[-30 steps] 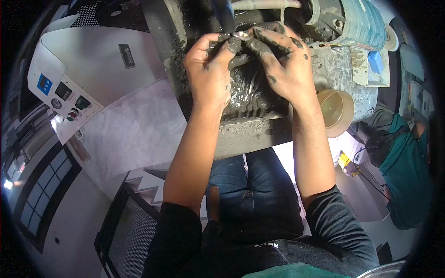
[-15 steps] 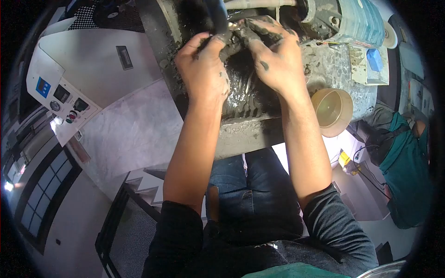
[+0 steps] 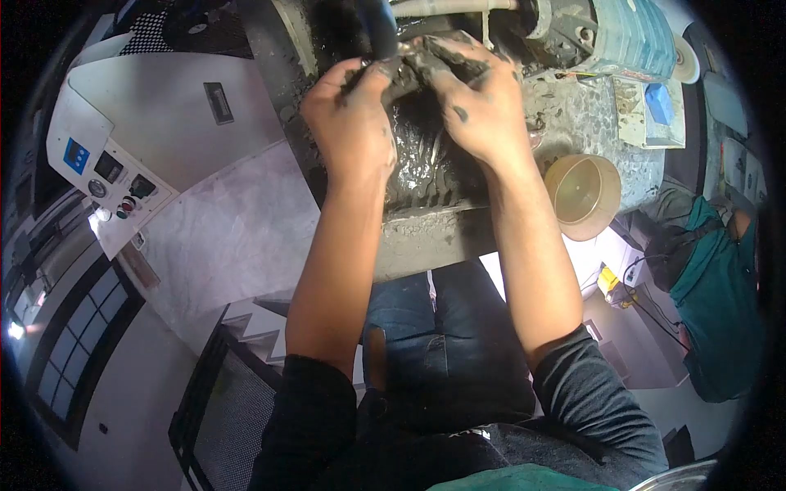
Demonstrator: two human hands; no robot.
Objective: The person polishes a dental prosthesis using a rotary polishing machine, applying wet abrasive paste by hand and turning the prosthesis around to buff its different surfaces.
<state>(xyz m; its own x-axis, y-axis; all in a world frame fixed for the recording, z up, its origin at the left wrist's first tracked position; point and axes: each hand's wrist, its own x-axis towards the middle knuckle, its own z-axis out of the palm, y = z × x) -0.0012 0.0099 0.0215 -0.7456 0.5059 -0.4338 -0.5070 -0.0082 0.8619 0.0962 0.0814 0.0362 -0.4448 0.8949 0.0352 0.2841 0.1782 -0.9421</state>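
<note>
Dark wet mud coats the fingers of both hands. My left hand [image 3: 352,123] and my right hand [image 3: 483,102] meet fingertip to fingertip over a muddy tray [image 3: 422,225]. A small shiny piece is pinched between them, blurred and mostly covered by the fingers. Right above the fingertips hangs a dark blue tube [image 3: 377,29], close to the left thumb and index finger. A pale rod [image 3: 454,7] runs behind the hands toward a teal motor housing [image 3: 626,37].
A round tan bowl [image 3: 583,198] stands right of my right forearm. Behind it is a white tray [image 3: 647,123] with a blue block [image 3: 659,104]. A white machine with a control panel [image 3: 115,176] is at left. Another person in teal [image 3: 720,319] is at far right.
Both hands, still together, have moved left and slightly up, nearer the dark blue tube. The small piece between the fingertips is now less distinct.
</note>
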